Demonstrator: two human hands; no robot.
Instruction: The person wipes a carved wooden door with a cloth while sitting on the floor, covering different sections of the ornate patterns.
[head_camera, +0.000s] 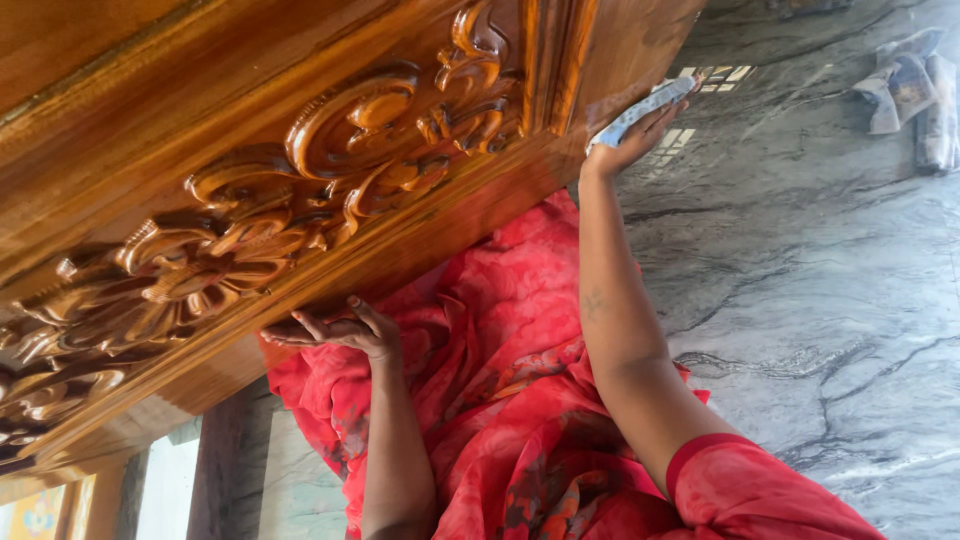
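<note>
A large carved wooden door (300, 170) with glossy floral scrollwork fills the upper left of the head view. My right hand (630, 135) presses a small pale blue-grey cloth (640, 110) against the door's lower polished edge. My left hand (335, 328) rests flat with fingers spread against the bottom rail of the door, holding nothing. My red patterned garment (500, 400) lies below both arms.
A grey marbled stone floor (800, 280) spreads to the right. Crumpled newspaper (915, 90) lies on it at the upper right. A dark door frame post (215, 460) and a bright opening show at the lower left.
</note>
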